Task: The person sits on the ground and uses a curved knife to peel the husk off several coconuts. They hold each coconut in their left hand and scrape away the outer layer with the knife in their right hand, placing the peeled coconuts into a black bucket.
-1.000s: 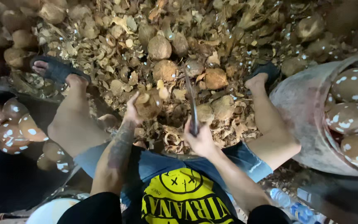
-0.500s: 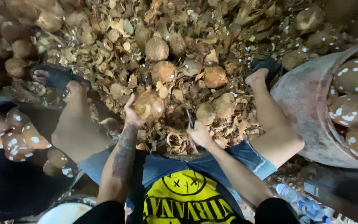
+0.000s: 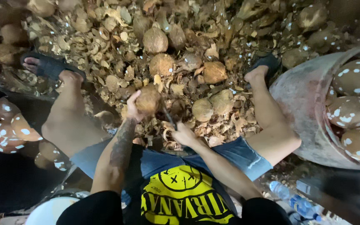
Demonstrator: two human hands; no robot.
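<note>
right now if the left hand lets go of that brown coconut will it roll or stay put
The coconut looks round, so it would probably roll a little. The loose husk scraps under it would likely stop it soon. Its rough fibrous shell probably grips well in the left hand.

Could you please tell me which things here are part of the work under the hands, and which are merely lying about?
In hand:
- left hand gripping a brown coconut
- right hand holding a dark blade

Lying about:
- husk scraps on the ground
- grey tub of peeled coconuts
- plastic bottle
</note>
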